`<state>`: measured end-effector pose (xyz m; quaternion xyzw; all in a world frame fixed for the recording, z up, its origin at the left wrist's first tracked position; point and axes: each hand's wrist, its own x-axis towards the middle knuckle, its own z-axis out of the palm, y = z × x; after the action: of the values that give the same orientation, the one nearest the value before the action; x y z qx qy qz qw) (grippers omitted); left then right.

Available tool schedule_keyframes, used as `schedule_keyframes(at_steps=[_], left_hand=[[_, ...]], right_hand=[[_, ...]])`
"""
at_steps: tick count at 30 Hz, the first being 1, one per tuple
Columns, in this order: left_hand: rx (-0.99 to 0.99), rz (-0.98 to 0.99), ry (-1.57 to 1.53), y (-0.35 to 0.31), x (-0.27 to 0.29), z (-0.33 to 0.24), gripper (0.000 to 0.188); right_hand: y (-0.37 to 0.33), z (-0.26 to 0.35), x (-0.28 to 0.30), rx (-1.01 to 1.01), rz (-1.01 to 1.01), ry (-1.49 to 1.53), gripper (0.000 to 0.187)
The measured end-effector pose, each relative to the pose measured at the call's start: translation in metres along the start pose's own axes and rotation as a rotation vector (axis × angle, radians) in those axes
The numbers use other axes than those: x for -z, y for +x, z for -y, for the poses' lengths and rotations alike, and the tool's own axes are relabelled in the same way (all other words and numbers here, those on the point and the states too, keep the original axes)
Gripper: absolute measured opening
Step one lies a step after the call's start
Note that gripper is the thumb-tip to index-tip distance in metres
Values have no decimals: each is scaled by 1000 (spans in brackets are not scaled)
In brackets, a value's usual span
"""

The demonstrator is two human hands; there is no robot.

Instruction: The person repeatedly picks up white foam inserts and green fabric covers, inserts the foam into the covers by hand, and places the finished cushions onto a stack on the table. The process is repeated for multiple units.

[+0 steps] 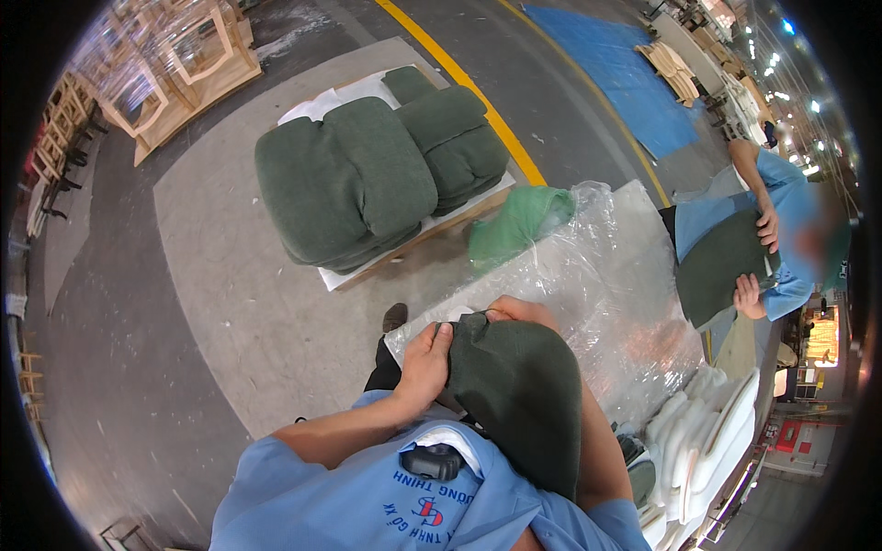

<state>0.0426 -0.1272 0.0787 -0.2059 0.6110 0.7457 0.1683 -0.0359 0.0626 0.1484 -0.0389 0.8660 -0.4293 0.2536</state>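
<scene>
A dark green fabric cushion (524,390) hangs against my chest, its narrower edge held up in front of me. My left hand (425,367) grips the left corner of that edge, thumb on top. Farther right on the same edge, my right hand (520,312) has its fingers closed on the fabric. A bit of white shows by the edge between the hands. The cushion hides part of my right forearm. Just beyond my hands is a work table (597,275) covered in clear plastic.
Ahead, dark green cushions (344,174) lie stacked on a low pallet. A green plastic bag (519,225) rests at the table's far edge. White foam pads (703,445) are piled at the right. Across the table a co-worker (781,230) holds another green cushion (726,266). Wooden frames (184,69) stand far left.
</scene>
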Motion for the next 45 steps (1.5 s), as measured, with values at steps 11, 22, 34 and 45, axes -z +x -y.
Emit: schedule_keyframes(at_steps=[11, 22, 34, 45], left_hand=[[414, 53, -145, 45, 8, 40, 37], [383, 260, -98, 84, 9, 78, 28], [71, 1064, 560, 143, 24, -26, 88], [221, 1074, 689, 163, 11, -25, 70]], right_hand=[[70, -79, -24, 59, 245, 156, 12], [73, -129, -37, 48, 161, 717, 18], [-204, -75, 53, -318, 124, 556, 77], [-332, -32, -22, -368, -754, 84, 46]])
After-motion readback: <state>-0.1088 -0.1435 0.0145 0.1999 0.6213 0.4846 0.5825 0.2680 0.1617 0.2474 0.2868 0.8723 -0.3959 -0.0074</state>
